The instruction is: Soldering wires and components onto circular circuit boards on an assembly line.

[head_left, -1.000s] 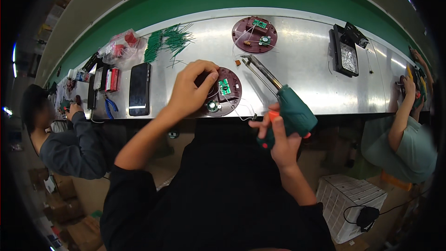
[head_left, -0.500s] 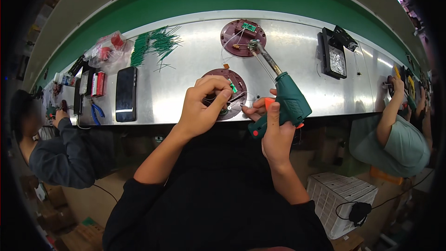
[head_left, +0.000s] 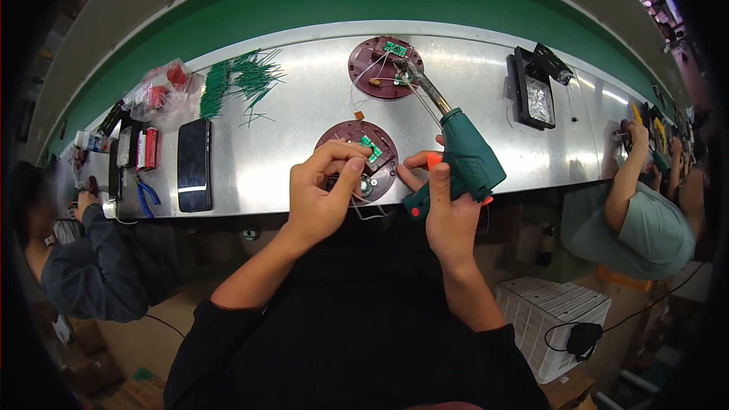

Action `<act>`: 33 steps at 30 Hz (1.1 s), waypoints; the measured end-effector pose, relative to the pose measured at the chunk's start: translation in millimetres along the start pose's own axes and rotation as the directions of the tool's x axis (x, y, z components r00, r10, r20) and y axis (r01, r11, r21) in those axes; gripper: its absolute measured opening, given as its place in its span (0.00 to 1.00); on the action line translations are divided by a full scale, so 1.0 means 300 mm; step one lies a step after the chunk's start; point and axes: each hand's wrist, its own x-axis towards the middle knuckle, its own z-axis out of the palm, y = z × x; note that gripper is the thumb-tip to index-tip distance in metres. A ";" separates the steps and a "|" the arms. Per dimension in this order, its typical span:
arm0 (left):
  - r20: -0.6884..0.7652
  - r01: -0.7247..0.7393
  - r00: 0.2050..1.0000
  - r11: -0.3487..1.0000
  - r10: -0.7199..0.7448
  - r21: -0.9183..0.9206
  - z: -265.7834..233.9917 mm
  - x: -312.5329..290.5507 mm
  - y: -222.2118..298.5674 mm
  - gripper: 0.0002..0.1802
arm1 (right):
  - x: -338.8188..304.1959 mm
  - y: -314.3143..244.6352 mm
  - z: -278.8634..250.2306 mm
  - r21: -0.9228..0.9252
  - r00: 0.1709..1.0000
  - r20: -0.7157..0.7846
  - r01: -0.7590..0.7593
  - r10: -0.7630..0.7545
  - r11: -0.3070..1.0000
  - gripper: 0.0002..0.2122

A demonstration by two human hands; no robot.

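My right hand (head_left: 452, 228) is wrapped round the handle of a green soldering gun (head_left: 472, 153) with orange parts. Its metal barrel slants up to the left, and the tip is over the far maroon round housing (head_left: 360, 68). Nearer me lies a second maroon round housing (head_left: 389, 179) with a small green circuit board (head_left: 370, 149). My left hand (head_left: 322, 193) is over its left side, thumb and fingers pinched together; what they hold is hidden. Thin white wires (head_left: 370, 211) loop out beside that hand at the bench edge.
Green wires (head_left: 254, 76), a black phone (head_left: 194, 163), blue-handled pliers (head_left: 146, 196) and a plastic bag (head_left: 158, 91) lie to the left. A black tray (head_left: 536, 95) is at right. Co-workers sit at both sides; a white crate (head_left: 550, 326) is below right.
The whole view has shifted slightly. My left fingers remain pinched and my right hand keeps its grip. White wires near the close housing now hang lower, over the bench edge.
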 end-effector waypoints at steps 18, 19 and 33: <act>0.103 -0.216 0.976 0.844 0.190 0.492 -0.031 0.166 0.063 0.02 | -0.138 0.061 -0.198 -0.298 0.969 -0.018 0.229 -0.246 0.927 0.23; 0.143 -0.334 0.942 0.801 0.304 0.497 -0.018 0.175 0.052 0.02 | -0.143 0.061 -0.214 -0.294 0.971 -0.025 0.221 -0.239 0.930 0.23; 0.283 -0.511 0.857 0.644 0.430 0.570 -0.023 0.194 -0.011 0.04 | -0.193 0.101 -0.256 -0.286 0.977 0.041 0.213 -0.210 0.934 0.20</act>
